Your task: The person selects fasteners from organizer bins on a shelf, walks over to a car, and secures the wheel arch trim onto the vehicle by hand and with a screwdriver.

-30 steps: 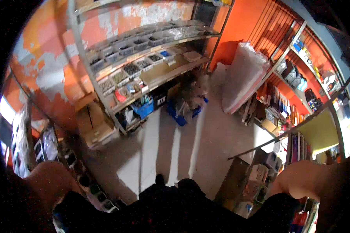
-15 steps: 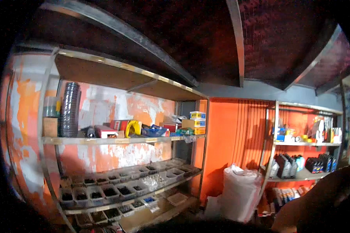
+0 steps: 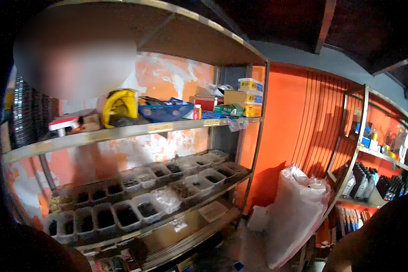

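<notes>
A dark part of my left arm [image 3: 63, 251] enters at the lower left, below a steel shelving unit [image 3: 63, 145]. A dark part of my right arm [image 3: 365, 242] fills the lower right corner, beside a large white wrapped sack [image 3: 294, 220]. Neither hand shows. The unit's middle levels carry rows of translucent bins [image 3: 127, 213] with dark small parts and a clear bag [image 3: 167, 201]. Above them lie a yellow item [image 3: 122, 109], a blue tray [image 3: 165, 111], several stacked small boxes [image 3: 250, 97] and a red-and-white box [image 3: 70, 120].
At the right another rack [image 3: 371, 150] holds several dark bottles [image 3: 389, 188], small packages and upright colourful items. An orange wall [image 3: 281, 113] stands between the racks, under dark ceiling beams [image 3: 324, 25]. A blurred oval patch hides the upper left.
A second ago the view was down on the floor and my forearms. It swung up to the shelves and ceiling, then dipped slightly, with the left shelving unit appearing nearer and larger.
</notes>
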Available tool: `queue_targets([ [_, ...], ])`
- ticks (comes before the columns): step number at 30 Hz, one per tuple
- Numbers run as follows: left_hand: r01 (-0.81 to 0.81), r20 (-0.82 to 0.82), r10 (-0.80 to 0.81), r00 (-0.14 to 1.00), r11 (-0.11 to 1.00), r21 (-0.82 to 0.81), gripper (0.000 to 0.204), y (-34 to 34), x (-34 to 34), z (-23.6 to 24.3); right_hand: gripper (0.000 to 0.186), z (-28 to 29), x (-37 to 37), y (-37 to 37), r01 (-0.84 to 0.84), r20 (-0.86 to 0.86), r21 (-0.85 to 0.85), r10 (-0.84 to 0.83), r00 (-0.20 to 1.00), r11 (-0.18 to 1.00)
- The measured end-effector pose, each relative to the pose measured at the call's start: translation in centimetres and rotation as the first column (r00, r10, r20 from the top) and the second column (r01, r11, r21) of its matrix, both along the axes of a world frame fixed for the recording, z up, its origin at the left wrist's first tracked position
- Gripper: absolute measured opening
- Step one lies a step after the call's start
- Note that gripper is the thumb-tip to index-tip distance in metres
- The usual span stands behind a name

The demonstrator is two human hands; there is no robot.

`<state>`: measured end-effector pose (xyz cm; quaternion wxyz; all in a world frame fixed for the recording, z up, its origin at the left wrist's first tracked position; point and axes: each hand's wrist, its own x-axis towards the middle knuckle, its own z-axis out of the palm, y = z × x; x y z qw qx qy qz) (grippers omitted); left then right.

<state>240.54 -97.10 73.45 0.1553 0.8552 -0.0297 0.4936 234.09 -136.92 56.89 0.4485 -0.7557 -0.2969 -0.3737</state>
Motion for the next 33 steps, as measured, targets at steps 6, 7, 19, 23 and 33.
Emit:
queue_targets([
  [6,-0.133,-0.077,0.132,0.988,0.991,0.003,0.018,2.2,7.8,0.3,0.014,0.2,9.2,-0.1,0.026,0.005,-0.02,-0.026,1.0,0.999],
  [7,-0.154,-0.084,0.155,0.984,0.988,0.01,0.018,2.5,8.3,0.0,0.014,0.1,10.8,0.0,0.018,0.008,-0.025,-0.018,1.0,1.0],
  [19,-0.518,-0.082,0.528,0.845,0.847,0.122,0.018,3.5,-1.8,-6.6,0.014,0.4,23.5,2.8,-0.214,0.147,-0.055,0.22,0.964,0.975],
  [23,-0.637,-0.086,0.651,0.754,0.757,0.145,0.018,0.4,-9.3,-8.8,0.013,1.0,24.9,2.2,-0.294,0.179,-0.042,0.297,0.938,0.955],
  [33,-0.752,-0.034,0.763,0.646,0.643,0.145,0.017,-8.4,-20.7,-15.8,0.013,1.9,26.0,0.9,-0.386,0.35,0.033,0.351,0.868,0.922],
])
